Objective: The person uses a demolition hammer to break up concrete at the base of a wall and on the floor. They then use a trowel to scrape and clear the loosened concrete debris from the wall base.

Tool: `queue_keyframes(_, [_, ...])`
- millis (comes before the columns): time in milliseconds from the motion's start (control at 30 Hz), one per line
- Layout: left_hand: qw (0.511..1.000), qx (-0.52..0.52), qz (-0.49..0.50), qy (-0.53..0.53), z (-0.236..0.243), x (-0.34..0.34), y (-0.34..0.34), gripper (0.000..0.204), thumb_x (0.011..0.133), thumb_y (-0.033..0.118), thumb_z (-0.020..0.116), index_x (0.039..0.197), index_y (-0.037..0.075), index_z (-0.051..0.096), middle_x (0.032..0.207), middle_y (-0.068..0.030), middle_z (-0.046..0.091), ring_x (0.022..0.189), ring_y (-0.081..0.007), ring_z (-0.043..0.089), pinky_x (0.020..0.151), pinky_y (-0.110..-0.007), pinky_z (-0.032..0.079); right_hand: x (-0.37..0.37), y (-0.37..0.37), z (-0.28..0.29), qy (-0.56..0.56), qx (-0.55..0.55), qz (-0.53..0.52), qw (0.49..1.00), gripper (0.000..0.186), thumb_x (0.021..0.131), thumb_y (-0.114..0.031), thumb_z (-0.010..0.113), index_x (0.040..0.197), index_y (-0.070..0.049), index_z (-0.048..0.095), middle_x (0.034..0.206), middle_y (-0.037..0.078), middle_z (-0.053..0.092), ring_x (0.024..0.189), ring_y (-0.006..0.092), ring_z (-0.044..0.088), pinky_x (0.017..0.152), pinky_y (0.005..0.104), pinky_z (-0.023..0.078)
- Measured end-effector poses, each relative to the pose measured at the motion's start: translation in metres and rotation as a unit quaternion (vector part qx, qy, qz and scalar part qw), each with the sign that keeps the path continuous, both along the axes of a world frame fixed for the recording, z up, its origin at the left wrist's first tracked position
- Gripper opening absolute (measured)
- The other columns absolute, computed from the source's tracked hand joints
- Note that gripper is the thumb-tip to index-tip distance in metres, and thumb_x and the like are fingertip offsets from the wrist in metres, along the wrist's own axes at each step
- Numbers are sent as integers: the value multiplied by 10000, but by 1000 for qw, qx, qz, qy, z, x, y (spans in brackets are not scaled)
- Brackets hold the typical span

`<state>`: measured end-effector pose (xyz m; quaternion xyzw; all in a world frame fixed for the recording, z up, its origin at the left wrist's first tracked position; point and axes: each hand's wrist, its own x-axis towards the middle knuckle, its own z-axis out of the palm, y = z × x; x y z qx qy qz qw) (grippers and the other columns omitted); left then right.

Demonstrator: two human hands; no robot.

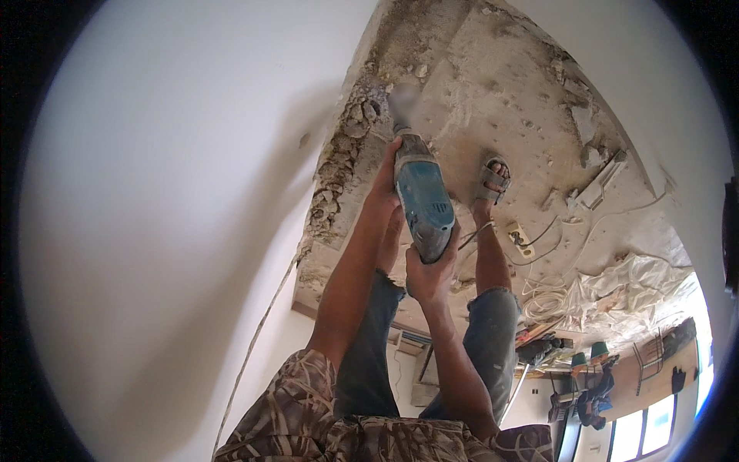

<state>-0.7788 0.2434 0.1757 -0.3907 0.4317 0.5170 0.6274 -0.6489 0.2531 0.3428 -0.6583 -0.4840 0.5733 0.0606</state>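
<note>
Left hand (pixel 387 179) is gripping the teal rotary hammer (pixel 423 196) near its front collar and right hand (pixel 431 276) is holding its rear handle, the fingers of both closing around the tool, though the left's are partly hidden behind it. The hammer is pointing away from the body above the floor (pixel 481 92), its nose lying in view beside broken rubble (pixel 335 173) that is edging the white wall (pixel 177 154); the tip is blurring, contact unclear. A sandalled foot (pixel 494 179) is standing right of the tool, with a power strip (pixel 520 239) lying nearby.
</note>
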Motion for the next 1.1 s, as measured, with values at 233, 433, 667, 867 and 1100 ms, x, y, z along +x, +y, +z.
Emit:
queue_keyframes(233, [998, 58, 4, -14, -13, -30, 0, 583, 869, 577, 610, 1147, 65, 633, 990, -115, 703, 865, -252, 697, 795, -392, 578, -41, 24, 16, 49, -59, -37, 996, 764, 737, -43, 618, 1444, -12, 331, 1299, 259, 514, 1247, 365, 517, 1021, 413, 408])
queue_keyframes(433, [998, 36, 38, -24, -4, -25, 15, 546, 869, 545, 641, 1146, 74, 628, 986, -108, 699, 846, -246, 696, 787, -400, 578, -37, 25, 10, 7, -48, -45, 998, 758, 743, -68, 639, 1434, 3, 339, 1247, 248, 548, 1166, 353, 561, 983, 410, 431])
queue_keyframes(667, [998, -52, -16, -26, -9, -17, 34, 580, 857, 542, 667, 1167, 56, 605, 981, -121, 685, 860, -268, 681, 793, -424, 563, -13, 20, -23, -22, -114, -104, 988, 690, 752, -108, 617, 1383, 23, 371, 1179, 219, 576, 1072, 334, 584, 944, 410, 437])
queue_keyframes(867, [997, 33, -66, 5, -39, -34, 30, 686, 830, 584, 677, 1214, 24, 574, 1071, -167, 661, 945, -293, 660, 860, -415, 536, -28, 19, -42, -19, -121, -128, 984, 714, 756, -117, 641, 1392, 33, 353, 1172, 219, 568, 1004, 301, 612, 816, 394, 512])
queue_keyframes(1100, [990, -66, -124, 34, -47, -22, 41, 845, 773, 663, 693, 1271, -3, 547, 1140, -188, 649, 1039, -330, 635, 938, -466, 499, -11, 34, -57, 83, -164, -196, 963, 763, 754, -115, 657, 1422, 20, 313, 1179, 215, 553, 875, 242, 638, 601, 323, 558])
